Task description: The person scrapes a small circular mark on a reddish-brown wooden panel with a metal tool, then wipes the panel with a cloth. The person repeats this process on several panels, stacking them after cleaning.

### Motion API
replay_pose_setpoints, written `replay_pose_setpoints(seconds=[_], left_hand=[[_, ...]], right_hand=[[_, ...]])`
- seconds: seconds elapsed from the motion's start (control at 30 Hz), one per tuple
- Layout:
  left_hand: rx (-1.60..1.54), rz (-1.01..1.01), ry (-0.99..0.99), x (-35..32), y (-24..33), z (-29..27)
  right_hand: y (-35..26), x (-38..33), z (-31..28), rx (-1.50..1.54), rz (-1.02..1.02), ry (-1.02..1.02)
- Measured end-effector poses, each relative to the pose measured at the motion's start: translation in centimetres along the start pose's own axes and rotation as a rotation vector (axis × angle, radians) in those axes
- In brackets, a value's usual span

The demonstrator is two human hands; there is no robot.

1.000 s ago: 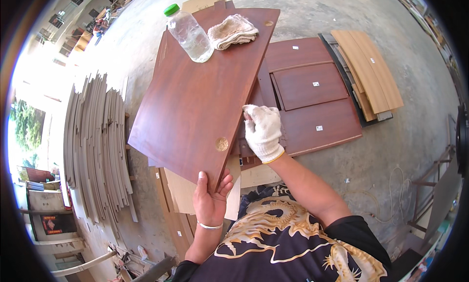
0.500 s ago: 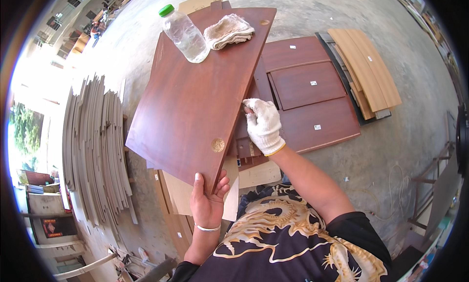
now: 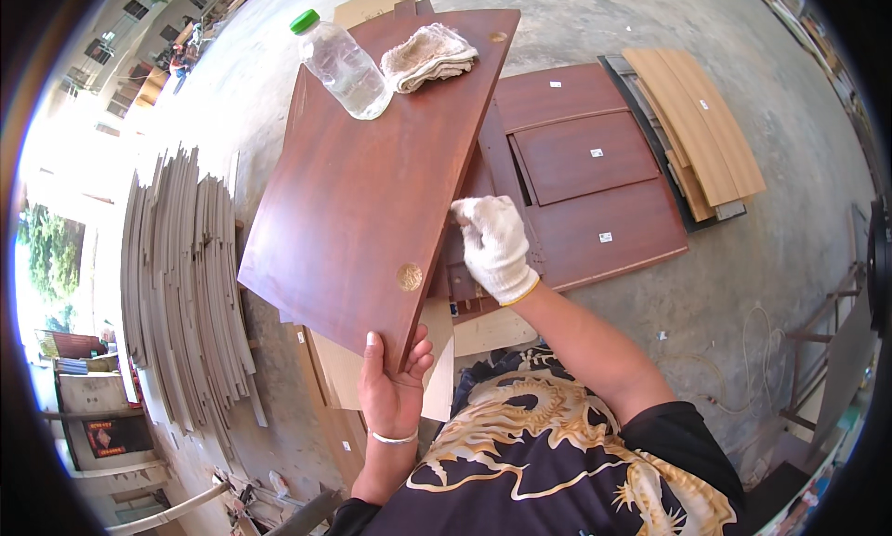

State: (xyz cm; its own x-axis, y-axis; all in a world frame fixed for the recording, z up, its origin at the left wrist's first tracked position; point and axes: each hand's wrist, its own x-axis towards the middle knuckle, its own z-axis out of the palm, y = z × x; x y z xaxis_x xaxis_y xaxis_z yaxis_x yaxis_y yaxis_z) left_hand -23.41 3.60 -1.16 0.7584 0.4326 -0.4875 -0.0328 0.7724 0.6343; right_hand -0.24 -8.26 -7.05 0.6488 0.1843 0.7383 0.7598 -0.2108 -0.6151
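A reddish-brown wood panel [image 3: 358,178] slants across the middle, with a round bare-chipboard hole [image 3: 409,276] near its close corner. My bare left hand [image 3: 394,373] grips that near corner, thumb on top and fingers around the edge. At the panel's right edge is my right hand [image 3: 495,248] in a white knit glove. Its fingers are curled against the edge; anything inside them is hidden. A clear bottle with a green cap [image 3: 342,67] and a folded cloth [image 3: 429,58] rest on the panel's far part.
More reddish-brown panels [image 3: 595,178] lie to the right, beside a stack of light wood boards [image 3: 697,127]. A pile of long thin strips [image 3: 190,276] is on the left. Cardboard [image 3: 339,355] shows beneath the panel. A thin hose [image 3: 734,397] lies on the concrete floor.
My gloved right hand has slid slightly nearer along the panel's edge and a little left. My left hand keeps its grip on the corner.
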Motion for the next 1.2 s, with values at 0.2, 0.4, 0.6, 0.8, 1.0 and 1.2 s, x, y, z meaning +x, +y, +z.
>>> replay_pose_setpoints(seconds=[0.2,0.4,0.6,0.8,1.0,1.2], left_hand=[[-0.005,-0.001,-0.001,0.0,0.0,0.1],[-0.013,-0.002,0.003,0.0,0.0,0.1],[-0.029,-0.009,0.007,0.0,-0.1,0.1],[-0.030,-0.017,0.025,0.1,-0.1,0.0],[-0.028,-0.008,0.015,0.0,-0.2,0.1],[-0.037,-0.026,0.023,0.2,-0.2,-0.1]], right_hand=[[0.0,0.2,0.0,0.027,0.018,0.078],[0.4,0.7,-0.3,-0.063,-0.054,-0.026],[1.2,1.4,-0.6,-0.075,-0.061,0.017],[0.5,1.4,-1.0,-0.100,-0.138,-0.086],[1.1,1.9,-1.3,-0.159,-0.055,-0.089],[-0.2,1.6,-2.0,-0.160,-0.104,-0.145]])
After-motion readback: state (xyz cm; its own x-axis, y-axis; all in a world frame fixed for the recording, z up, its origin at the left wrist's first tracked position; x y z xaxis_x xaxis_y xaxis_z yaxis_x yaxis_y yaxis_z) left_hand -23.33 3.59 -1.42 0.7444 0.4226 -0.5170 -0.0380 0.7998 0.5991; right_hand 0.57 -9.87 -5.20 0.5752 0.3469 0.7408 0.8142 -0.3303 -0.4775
